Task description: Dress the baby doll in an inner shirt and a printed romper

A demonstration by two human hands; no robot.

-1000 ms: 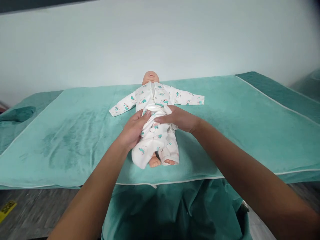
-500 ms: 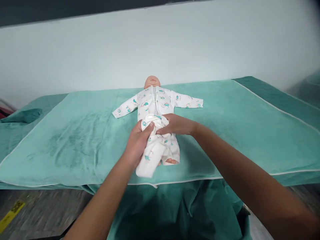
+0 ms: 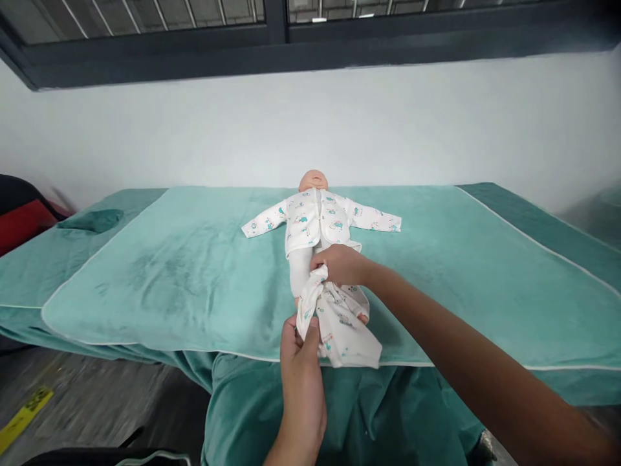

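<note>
A baby doll (image 3: 313, 180) lies on its back, head toward the wall, arms spread, wearing a white printed jacket (image 3: 305, 217). White printed baby pants (image 3: 347, 327) lie bunched over its lower body, one part hanging toward the table's front edge. My right hand (image 3: 339, 264) is closed on the upper part of the pants, by the doll's legs. Lower down, my left hand (image 3: 303, 349) pinches the near left edge of the pants between thumb and fingers. A white-covered leg (image 3: 299, 272) shows on the left; on the right, a bare foot (image 3: 363, 318) peeks from printed cloth.
A light green padded mat (image 3: 194, 259) with white piping covers the table, with darker green cloth (image 3: 388, 408) hanging in front. Behind stands a white wall (image 3: 194, 129) under a dark window frame (image 3: 194, 55). A red and black object (image 3: 24, 220) is at the left.
My left hand has moved down and toward me, drawing out the pants' edge. The pants are off the doll's left-side leg, which now shows. The view has tilted up.
</note>
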